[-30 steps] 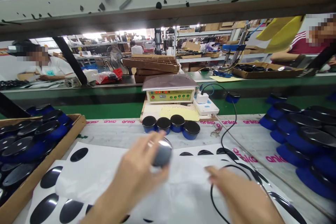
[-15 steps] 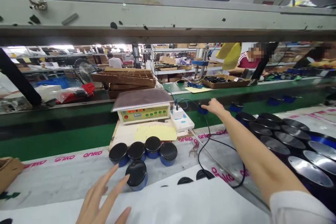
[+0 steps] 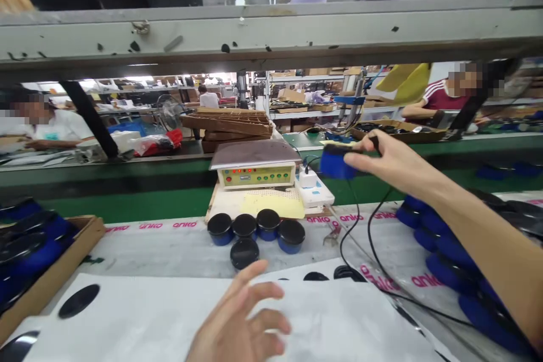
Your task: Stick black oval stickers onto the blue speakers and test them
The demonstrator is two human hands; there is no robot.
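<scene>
Above the far green belt my right hand (image 3: 377, 161) pinches a round blue part with a black top (image 3: 337, 162) by its edge. My left hand (image 3: 246, 317) hovers over the white sheet (image 3: 156, 317), fingers apart, with nothing in it. Just beyond its fingertips stands a small black-topped blue part (image 3: 244, 253), and behind that several like it form a row (image 3: 268, 223). Flat black discs (image 3: 79, 301) show on the white sheet.
A control box with lit red lights (image 3: 257, 172) stands at the back beside a white power strip (image 3: 314, 189). Black cable (image 3: 373, 226) loops across the bench at right. More blue parts crowd the right side (image 3: 449, 249) and a cardboard box (image 3: 55, 277) at left. Co-workers sit beyond the belt.
My right hand has lifted the blue part off the belt and drawn it nearer. My left hand has shifted right over the sheet. The view has turned left.
</scene>
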